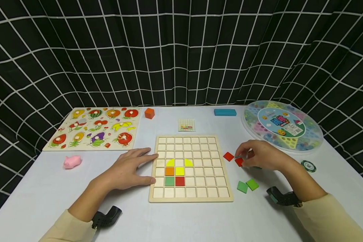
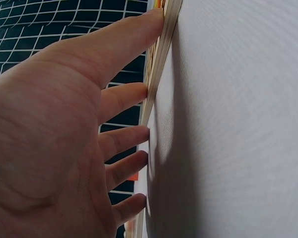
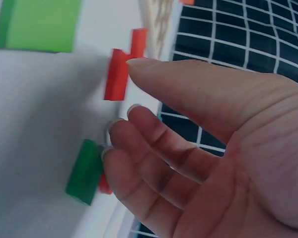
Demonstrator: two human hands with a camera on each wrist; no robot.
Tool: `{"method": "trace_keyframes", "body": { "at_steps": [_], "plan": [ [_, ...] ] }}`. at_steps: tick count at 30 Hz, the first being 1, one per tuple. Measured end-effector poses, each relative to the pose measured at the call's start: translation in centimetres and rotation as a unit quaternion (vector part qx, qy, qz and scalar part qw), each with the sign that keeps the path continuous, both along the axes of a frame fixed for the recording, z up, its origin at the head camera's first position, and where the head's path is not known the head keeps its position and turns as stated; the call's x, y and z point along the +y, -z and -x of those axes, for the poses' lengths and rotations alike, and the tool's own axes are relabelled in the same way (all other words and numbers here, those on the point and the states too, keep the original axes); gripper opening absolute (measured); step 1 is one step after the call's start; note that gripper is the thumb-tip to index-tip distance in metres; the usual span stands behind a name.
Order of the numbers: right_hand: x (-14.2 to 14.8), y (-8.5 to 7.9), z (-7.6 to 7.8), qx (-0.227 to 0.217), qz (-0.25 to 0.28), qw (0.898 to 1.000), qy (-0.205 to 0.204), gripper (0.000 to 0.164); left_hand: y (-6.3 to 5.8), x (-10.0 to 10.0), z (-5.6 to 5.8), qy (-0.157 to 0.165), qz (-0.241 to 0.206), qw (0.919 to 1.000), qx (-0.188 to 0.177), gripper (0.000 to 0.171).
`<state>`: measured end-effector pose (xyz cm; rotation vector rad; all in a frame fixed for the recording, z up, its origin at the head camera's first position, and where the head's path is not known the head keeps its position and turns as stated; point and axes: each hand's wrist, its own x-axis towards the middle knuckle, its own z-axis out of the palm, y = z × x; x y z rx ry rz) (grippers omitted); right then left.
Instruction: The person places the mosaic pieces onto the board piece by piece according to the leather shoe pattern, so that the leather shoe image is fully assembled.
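Note:
A wooden grid board (image 1: pixel 191 199) lies in front of me, with coloured pieces in some cells: yellow quarter-rounds, a yellow square (image 1: pixel 179 171), an orange square (image 1: pixel 169 171), a green square (image 1: pixel 169 181) and a red square (image 1: pixel 179 181). My left hand (image 1: pixel 128 169) rests at the board's left edge, fingers spread and touching it. Right of the board, my right hand (image 1: pixel 258 154) is over loose tiles. Its thumb is at a red tile (image 3: pixel 116 74), and a gap shows between thumb and bent fingers. A green tile (image 3: pixel 84 172) lies by the fingers, partly hidden from above.
Another red tile (image 1: pixel 228 156) and two green tiles (image 1: pixel 242 187) lie nearby. Behind are a small pattern card (image 1: pixel 186 125), a blue block (image 1: pixel 225 112), an orange cube (image 1: pixel 149 113), a fruit puzzle (image 1: pixel 93 129) and a round bead case (image 1: pixel 282 126). A pink pig (image 1: pixel 72 162) stands left; a chip (image 1: pixel 308 166) lies right.

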<state>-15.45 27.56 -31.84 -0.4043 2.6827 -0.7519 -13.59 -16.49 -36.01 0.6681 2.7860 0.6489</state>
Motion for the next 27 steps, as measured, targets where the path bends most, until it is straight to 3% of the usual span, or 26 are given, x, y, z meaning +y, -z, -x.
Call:
{"method": "trace_keyframes", "body": {
  "at_steps": [9,18,27],
  "plan": [
    [-0.3,0.7,0.6,0.005,-0.024,1.0,-0.006,0.02,0.3,-0.1,0.0,0.001,0.002,1.0,0.002,0.078],
    [-1.7,-1.0,0.9,0.036,0.056,0.998,0.007,0.014,0.2,-0.1,0.0,0.0,0.001,1.0,0.002,0.079],
    [-6.5,-1.0,0.5,-0.038,0.139,0.989,-0.036,0.016,0.1,-0.1,0.2,0.004,0.003,1.0,0.004,0.079]
  ]
}}
